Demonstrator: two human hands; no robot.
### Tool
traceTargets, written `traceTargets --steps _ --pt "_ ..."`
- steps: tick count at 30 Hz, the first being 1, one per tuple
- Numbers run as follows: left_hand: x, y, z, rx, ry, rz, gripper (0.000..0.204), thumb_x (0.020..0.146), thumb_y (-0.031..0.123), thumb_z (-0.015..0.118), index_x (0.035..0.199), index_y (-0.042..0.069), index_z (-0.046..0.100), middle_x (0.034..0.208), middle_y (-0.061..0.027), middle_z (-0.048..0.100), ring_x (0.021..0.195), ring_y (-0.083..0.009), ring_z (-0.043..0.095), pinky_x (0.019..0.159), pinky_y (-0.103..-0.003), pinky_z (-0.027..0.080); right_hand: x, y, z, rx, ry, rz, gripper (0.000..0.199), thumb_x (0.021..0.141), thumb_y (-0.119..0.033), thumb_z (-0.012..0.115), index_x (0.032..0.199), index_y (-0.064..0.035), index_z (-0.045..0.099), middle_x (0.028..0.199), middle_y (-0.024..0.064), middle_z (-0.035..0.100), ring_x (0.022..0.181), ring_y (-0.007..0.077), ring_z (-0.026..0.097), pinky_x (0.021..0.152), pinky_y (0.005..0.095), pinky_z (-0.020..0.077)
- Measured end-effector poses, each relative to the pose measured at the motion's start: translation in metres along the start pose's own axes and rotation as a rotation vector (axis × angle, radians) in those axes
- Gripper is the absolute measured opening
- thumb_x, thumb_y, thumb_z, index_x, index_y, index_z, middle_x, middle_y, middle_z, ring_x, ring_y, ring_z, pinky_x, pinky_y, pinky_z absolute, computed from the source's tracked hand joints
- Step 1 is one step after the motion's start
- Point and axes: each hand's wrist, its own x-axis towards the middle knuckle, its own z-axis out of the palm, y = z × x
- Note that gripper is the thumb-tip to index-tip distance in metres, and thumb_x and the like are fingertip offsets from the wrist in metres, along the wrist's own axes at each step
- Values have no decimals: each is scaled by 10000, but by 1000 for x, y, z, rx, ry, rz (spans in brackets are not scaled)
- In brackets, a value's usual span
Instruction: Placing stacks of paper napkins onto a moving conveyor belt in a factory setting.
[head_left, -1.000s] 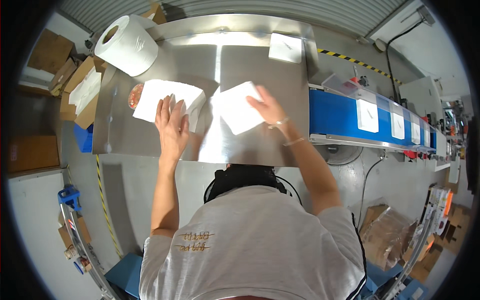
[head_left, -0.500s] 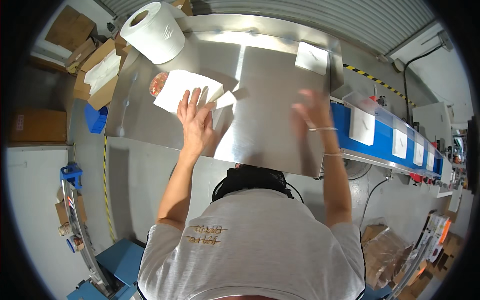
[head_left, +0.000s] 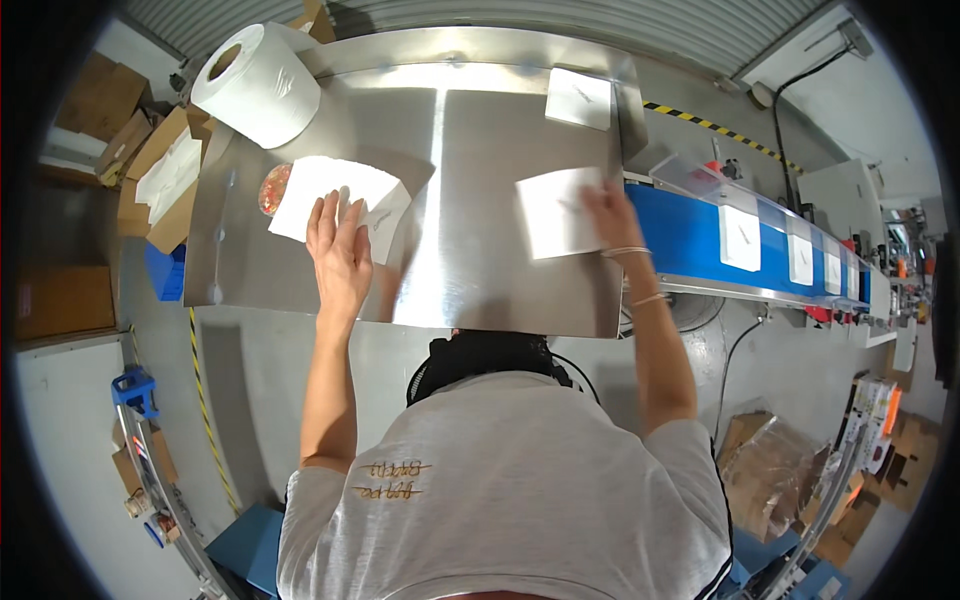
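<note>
From the head view, the person stands at a steel surface with both arms stretched forward. The left hand lies flat, fingers spread and open, its fingertips on the near edge of a white sheet at the left part of the surface. This sheet partly covers a small round reddish thing, of which only the left edge shows. The right hand is blurred; it touches the right edge of a 2nd white sheet, which lies near the right side of the surface. I cannot tell whether this hand pinches the sheet or only presses on it. A 3rd sheet lies alone at the far right corner, well apart from both hands. A big paper roll stands at the far left corner. To the right, a blue conveyor carries 3 or more white sheets in a row. Cardboard boxes stand left of the surface.
</note>
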Motion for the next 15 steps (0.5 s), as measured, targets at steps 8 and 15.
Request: traceTargets --steps 8,15 --pt "-2 1 6 14 91 79 347 750 -46 597 1066 81 659 1324 -155 483 1277 -391 358 1043 -492 291 1 10 -93 -1165 667 -143 503 773 -324 687 1154 -27 546 1007 215 621 932 382 592 799 456 477" --pt "1 -4 9 -36 56 94 278 736 -22 601 983 89 666 1383 -140 427 1326 -393 289 1070 -508 208 -5 -95 119 -186 -524 -571 532 714 -183 773 1197 -166 551 1148 107 531 950 270 566 819 353 480"
